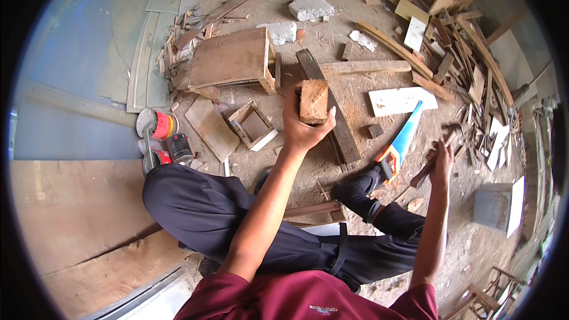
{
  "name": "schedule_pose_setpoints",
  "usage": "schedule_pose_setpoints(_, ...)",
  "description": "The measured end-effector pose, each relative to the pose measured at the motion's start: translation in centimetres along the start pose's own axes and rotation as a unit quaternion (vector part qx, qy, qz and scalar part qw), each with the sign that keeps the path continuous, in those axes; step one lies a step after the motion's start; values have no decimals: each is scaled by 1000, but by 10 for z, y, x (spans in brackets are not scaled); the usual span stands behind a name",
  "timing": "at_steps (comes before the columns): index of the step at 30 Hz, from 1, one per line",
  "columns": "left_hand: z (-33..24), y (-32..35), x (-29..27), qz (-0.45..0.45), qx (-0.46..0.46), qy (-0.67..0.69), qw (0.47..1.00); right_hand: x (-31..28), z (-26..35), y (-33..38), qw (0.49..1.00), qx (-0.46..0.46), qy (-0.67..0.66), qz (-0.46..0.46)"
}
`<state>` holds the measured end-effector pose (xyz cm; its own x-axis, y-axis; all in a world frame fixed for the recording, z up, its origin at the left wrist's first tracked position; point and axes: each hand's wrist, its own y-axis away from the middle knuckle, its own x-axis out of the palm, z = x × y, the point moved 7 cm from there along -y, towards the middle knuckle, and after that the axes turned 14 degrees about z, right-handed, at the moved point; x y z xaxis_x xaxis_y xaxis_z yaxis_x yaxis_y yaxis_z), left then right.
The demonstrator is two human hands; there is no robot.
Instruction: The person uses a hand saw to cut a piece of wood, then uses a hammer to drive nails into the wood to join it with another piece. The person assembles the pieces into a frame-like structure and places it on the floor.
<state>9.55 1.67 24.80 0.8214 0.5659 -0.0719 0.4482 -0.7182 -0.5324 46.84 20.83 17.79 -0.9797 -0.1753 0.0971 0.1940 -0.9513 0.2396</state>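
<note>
My left hand [303, 130] is closed around a short, thick wooden block [313, 102], its rough, cut end turned up toward me. Under that hand a long dark wooden beam [347, 145] lies on the ground. Off to the right, my right hand [441, 163] grips a hammer [422, 176] by its brown handle; its head shows only dimly beyond the fingers. Between the hands and my foot lies a handsaw [406, 133] with a blue blade and an orange and black handle. A small dark wood offcut [375, 131] sits beside the beam.
A wooden stool-like box [228, 59] and a small open wooden frame [253, 125] stand left of the beam. Paint cans [179, 148] are at the left. A white board [397, 101] lies beyond the saw. Scrap wood [483, 77] is piled at the right; a grey box [496, 206] stands nearer.
</note>
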Motion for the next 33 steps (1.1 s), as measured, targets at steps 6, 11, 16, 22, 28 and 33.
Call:
schedule_pose_setpoints(6,2,-4,8,1,-23,20,1000,147,97,103,911,107,179,355)
schedule_pose_setpoints(11,2,-7,9,20,-73,53,996,202,197,155,868,-195,196,413)
schedule_pose_setpoints(16,-10,-13,13,37,-50,-2,998,234,160,143,681,-171,507,500)
schedule_pose_setpoints(22,3,-2,-1,7,-55,58,997,252,240,140,887,-196,203,365)
schedule_pose_setpoints(28,7,-8,9,31,-59,36,997,237,164,120,714,-29,506,484)
schedule_pose_setpoints(33,-2,-6,1,31,-63,87,994,252,236,124,866,-102,283,401)
